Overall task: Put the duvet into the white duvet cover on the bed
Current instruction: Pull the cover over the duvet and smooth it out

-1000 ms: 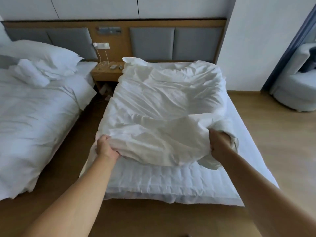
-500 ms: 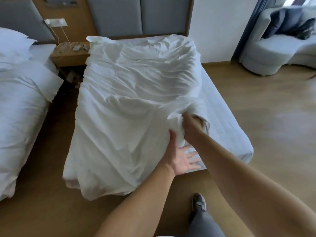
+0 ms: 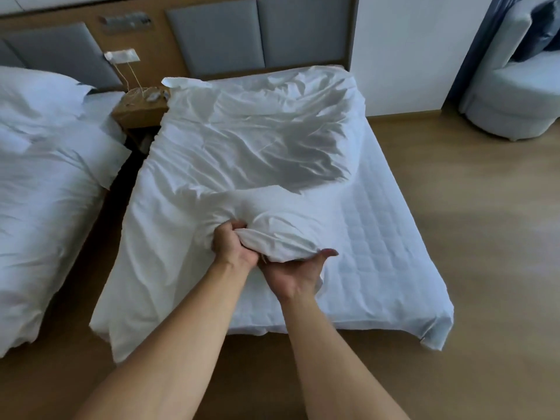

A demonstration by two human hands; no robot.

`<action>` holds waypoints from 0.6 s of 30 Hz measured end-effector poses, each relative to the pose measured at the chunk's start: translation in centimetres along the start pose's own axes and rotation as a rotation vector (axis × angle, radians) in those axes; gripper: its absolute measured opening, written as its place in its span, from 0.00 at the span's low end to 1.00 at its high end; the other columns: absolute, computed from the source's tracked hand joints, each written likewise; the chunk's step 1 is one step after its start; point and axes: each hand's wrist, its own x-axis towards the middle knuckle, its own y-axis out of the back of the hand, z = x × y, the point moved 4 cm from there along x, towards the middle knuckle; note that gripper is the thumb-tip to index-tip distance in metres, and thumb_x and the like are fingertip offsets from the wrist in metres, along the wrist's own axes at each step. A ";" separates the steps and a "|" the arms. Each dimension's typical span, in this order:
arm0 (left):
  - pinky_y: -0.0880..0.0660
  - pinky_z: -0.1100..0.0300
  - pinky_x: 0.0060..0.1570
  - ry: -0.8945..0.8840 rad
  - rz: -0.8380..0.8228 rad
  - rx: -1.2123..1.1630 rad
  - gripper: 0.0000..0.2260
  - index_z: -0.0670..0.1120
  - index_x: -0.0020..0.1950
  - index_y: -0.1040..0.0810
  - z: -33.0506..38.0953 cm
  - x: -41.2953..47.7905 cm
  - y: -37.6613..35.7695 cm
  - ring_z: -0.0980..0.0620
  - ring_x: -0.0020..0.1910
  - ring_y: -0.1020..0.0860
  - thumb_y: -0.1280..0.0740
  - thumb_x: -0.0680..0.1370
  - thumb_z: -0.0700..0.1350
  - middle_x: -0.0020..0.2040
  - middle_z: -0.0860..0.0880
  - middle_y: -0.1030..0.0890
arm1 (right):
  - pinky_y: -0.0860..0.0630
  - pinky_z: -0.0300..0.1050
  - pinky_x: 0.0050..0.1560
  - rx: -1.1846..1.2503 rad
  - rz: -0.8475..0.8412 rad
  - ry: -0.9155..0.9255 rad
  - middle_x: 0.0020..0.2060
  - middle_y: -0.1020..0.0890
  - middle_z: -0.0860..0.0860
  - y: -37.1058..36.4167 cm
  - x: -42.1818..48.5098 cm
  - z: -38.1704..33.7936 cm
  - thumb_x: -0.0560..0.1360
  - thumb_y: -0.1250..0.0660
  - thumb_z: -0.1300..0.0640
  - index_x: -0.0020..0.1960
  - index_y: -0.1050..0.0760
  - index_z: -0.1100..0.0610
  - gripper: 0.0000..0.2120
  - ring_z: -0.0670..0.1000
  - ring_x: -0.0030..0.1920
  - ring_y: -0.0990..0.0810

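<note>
A crumpled white duvet cover lies over the left and far part of the bed, hanging off its left front corner. I cannot tell the duvet apart from the cover. My left hand grips a bunched corner of the white fabric near the bed's front middle. My right hand lies palm up just under that same bunch, fingers stretched out, cradling it from below. The quilted mattress pad shows bare on the right side of the bed.
A second made bed stands close on the left across a narrow gap. A wooden nightstand sits between the headboards. A pale armchair is at the far right. Wooden floor runs along the bed's right side and foot.
My left hand let go of the cover's left edge, crossed to the right hand and now grips the bunched corner. My right hand has turned palm up beneath it.
</note>
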 end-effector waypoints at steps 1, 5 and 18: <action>0.28 0.41 0.67 -0.017 0.002 -0.010 0.16 0.40 0.56 0.20 0.4 -0.1 0.0 0.36 0.62 0.22 0.45 0.77 0.41 0.60 0.38 0.19 | 0.30 0.66 0.67 0.129 0.044 0.026 0.67 0.24 0.64 1.0 0.2 -0.5 0.54 0.26 0.22 0.71 0.28 0.55 0.55 0.70 0.67 0.26; 0.23 0.44 0.58 -0.045 0.028 0.002 0.17 0.41 0.51 0.17 2.7 0.4 0.8 0.39 0.51 0.17 0.46 0.78 0.42 0.52 0.39 0.15 | 0.24 0.57 0.64 0.235 0.235 0.163 0.61 0.18 0.57 4.5 0.7 -3.6 0.64 0.26 0.28 0.67 0.23 0.55 0.42 0.62 0.61 0.19; 0.19 0.49 0.50 0.434 -0.090 0.217 0.11 0.41 0.51 0.21 -8.1 1.6 -1.5 0.42 0.44 0.17 0.41 0.74 0.39 0.46 0.41 0.17 | 0.23 0.50 0.39 -1.137 0.397 1.048 0.34 0.19 0.54 -16.8 -6.8 -23.1 0.65 0.36 0.68 0.39 0.20 0.58 0.08 0.53 0.35 0.20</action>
